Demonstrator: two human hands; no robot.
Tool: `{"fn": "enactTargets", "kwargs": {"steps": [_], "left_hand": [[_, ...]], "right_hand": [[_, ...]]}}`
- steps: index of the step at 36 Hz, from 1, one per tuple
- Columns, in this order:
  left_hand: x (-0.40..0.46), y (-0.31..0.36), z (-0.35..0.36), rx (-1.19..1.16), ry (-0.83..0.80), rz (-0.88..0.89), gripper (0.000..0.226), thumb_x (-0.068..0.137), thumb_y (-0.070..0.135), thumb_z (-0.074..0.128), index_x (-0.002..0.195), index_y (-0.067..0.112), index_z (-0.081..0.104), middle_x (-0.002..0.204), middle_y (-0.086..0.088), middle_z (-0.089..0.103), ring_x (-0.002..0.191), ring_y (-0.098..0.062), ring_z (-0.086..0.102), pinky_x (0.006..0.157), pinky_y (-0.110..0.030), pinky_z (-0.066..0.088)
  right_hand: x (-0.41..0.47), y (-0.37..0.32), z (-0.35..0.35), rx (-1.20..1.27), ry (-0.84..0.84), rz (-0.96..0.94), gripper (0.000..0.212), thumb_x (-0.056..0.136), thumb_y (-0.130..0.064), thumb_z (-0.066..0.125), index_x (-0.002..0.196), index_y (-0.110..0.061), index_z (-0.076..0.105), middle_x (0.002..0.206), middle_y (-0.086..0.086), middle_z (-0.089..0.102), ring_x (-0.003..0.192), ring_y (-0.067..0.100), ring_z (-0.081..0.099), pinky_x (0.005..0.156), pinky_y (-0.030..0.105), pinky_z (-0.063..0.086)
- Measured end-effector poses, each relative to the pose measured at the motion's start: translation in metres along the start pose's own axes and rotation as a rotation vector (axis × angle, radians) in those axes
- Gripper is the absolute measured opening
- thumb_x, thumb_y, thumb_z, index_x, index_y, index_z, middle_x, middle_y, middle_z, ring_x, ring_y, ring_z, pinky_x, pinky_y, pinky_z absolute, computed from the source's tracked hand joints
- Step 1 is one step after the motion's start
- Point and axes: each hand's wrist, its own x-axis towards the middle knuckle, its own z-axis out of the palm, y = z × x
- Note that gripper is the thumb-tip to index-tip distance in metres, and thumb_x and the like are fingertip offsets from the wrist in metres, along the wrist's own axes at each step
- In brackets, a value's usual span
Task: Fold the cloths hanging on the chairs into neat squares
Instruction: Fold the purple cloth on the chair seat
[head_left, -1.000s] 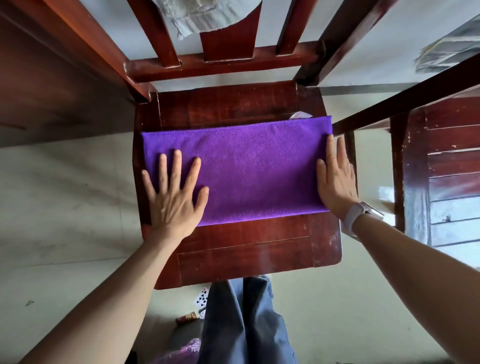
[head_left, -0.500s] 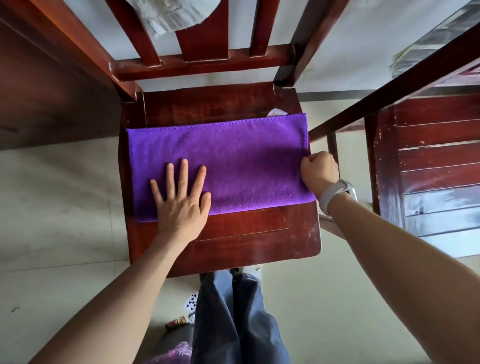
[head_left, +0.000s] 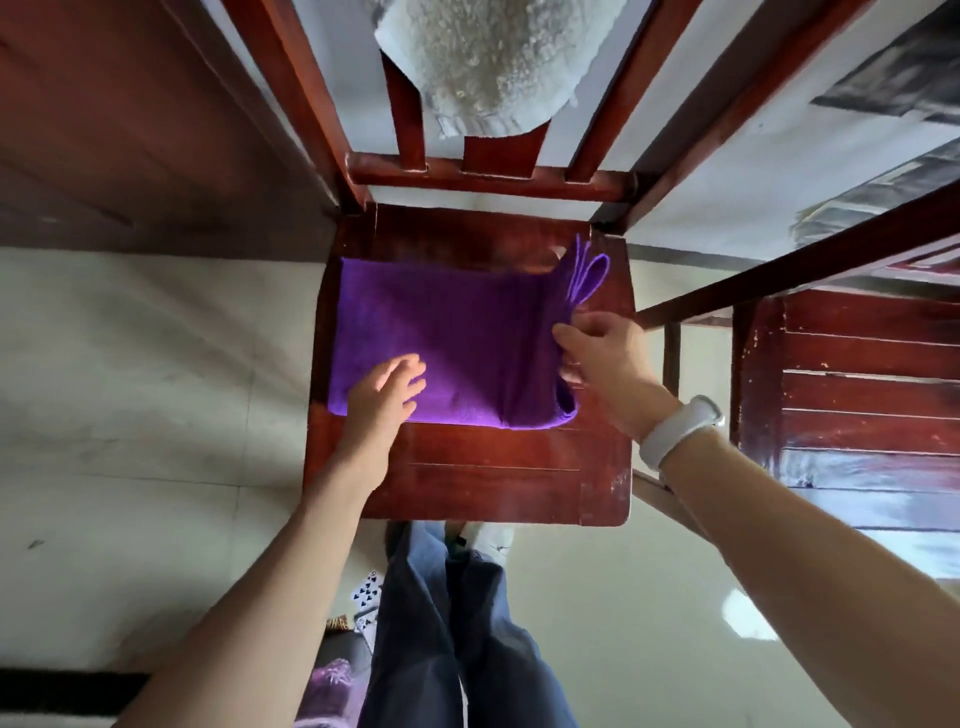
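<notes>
A purple cloth (head_left: 457, 332), folded into a long strip, lies on the seat of a dark red wooden chair (head_left: 493, 478). My right hand (head_left: 602, 358) grips the cloth's right end and has it lifted off the seat, so its layered edges stand up. My left hand (head_left: 384, 395) rests on the cloth's lower left part with fingers slightly bent, holding it down. A white fluffy cloth (head_left: 493, 57) hangs over the chair's backrest at the top.
A second dark wooden chair (head_left: 857, 374) stands close on the right, its rail crossing toward the first chair. Dark wooden furniture (head_left: 130, 130) fills the upper left. My legs and playing cards (head_left: 366, 592) are on the pale floor below the seat.
My right hand went from flat on the cloth's right end to gripping it and lifting it up and leftward. My left hand stayed on the cloth, its fingers now less spread.
</notes>
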Motion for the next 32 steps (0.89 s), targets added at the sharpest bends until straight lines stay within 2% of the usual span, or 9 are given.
{"fn": "enactTargets", "kwargs": {"steps": [5, 8, 10, 12, 14, 17, 20, 27, 32], "left_hand": [[-0.006, -0.002, -0.023, -0.486, -0.034, -0.215, 0.024, 0.097, 0.028, 0.036, 0.102, 0.017, 0.057, 0.099, -0.002, 0.063, 0.09, -0.014, 0.062, 0.08, -0.03, 0.047], [0.002, -0.006, -0.038, -0.602, 0.012, -0.272, 0.033, 0.099, 0.037, 0.031, 0.107, 0.016, 0.054, 0.104, -0.003, 0.061, 0.097, -0.019, 0.058, 0.087, -0.037, 0.045], [0.006, -0.012, -0.045, -0.624, 0.01, -0.306, 0.039, 0.097, 0.041, 0.034, 0.118, 0.013, 0.051, 0.109, -0.006, 0.06, 0.102, -0.023, 0.057, 0.094, -0.041, 0.043], [0.009, -0.019, -0.048, -0.545, 0.021, -0.286, 0.032, 0.095, 0.036, 0.044, 0.114, 0.012, 0.053, 0.108, -0.009, 0.061, 0.097, -0.022, 0.06, 0.09, -0.038, 0.048], [0.012, -0.024, -0.047, -0.353, 0.058, -0.217, 0.021, 0.092, 0.027, 0.052, 0.105, 0.011, 0.057, 0.101, -0.012, 0.06, 0.085, -0.019, 0.062, 0.079, -0.03, 0.055], [0.019, -0.034, -0.044, 0.022, 0.156, -0.053, 0.037, 0.08, 0.039, 0.06, 0.094, 0.005, 0.062, 0.079, -0.012, 0.063, 0.073, -0.028, 0.064, 0.071, -0.035, 0.053], [0.021, -0.038, -0.044, 0.295, 0.323, 0.14, 0.021, 0.084, 0.024, 0.061, 0.084, 0.003, 0.065, 0.074, -0.018, 0.066, 0.073, -0.032, 0.062, 0.061, -0.028, 0.038], [0.016, -0.044, -0.049, 0.423, 0.404, 0.357, 0.019, 0.079, 0.014, 0.063, 0.095, 0.007, 0.07, 0.082, -0.012, 0.072, 0.065, -0.027, 0.061, 0.078, -0.033, 0.047], [0.012, -0.046, -0.054, 0.454, 0.396, 0.381, 0.021, 0.077, 0.016, 0.06, 0.095, 0.012, 0.069, 0.079, -0.01, 0.069, 0.072, -0.031, 0.06, 0.069, -0.033, 0.049]], "right_hand": [[-0.022, -0.036, 0.074, 0.04, -0.275, 0.005, 0.004, 0.087, 0.001, 0.055, 0.089, -0.001, 0.055, 0.067, 0.007, 0.054, 0.045, 0.006, 0.055, 0.054, 0.022, 0.055], [-0.017, -0.04, 0.104, -0.049, -0.34, 0.003, 0.016, 0.088, -0.002, 0.051, 0.077, -0.009, 0.059, 0.07, 0.01, 0.054, 0.059, 0.016, 0.052, 0.057, 0.024, 0.054], [-0.004, -0.035, 0.113, -0.291, -0.266, -0.093, 0.022, 0.088, -0.008, 0.049, 0.071, -0.012, 0.063, 0.074, 0.012, 0.058, 0.068, 0.022, 0.053, 0.071, 0.038, 0.054], [0.01, -0.031, 0.116, -0.549, -0.178, -0.187, 0.022, 0.089, -0.008, 0.047, 0.092, -0.009, 0.069, 0.096, 0.014, 0.067, 0.086, 0.027, 0.061, 0.083, 0.032, 0.047], [0.025, -0.031, 0.114, -0.725, -0.103, -0.286, 0.029, 0.089, -0.008, 0.045, 0.11, -0.011, 0.064, 0.114, 0.011, 0.064, 0.102, 0.028, 0.06, 0.08, 0.023, 0.041], [0.05, -0.034, 0.117, -0.951, -0.105, -0.465, 0.034, 0.089, -0.014, 0.046, 0.122, -0.017, 0.057, 0.125, 0.01, 0.056, 0.118, 0.031, 0.048, 0.095, 0.034, 0.038], [0.066, -0.041, 0.132, -1.163, -0.189, -0.527, 0.042, 0.092, -0.024, 0.046, 0.134, -0.022, 0.045, 0.14, 0.002, 0.044, 0.13, 0.026, 0.034, 0.102, 0.044, 0.03], [0.081, -0.053, 0.167, -1.34, -0.302, -0.559, 0.041, 0.092, -0.028, 0.049, 0.132, -0.02, 0.046, 0.133, 0.006, 0.045, 0.128, 0.028, 0.035, 0.101, 0.047, 0.03], [0.082, -0.058, 0.17, -1.328, -0.334, -0.518, 0.038, 0.09, -0.028, 0.052, 0.123, -0.012, 0.053, 0.126, 0.011, 0.048, 0.124, 0.031, 0.038, 0.102, 0.047, 0.034]]}}
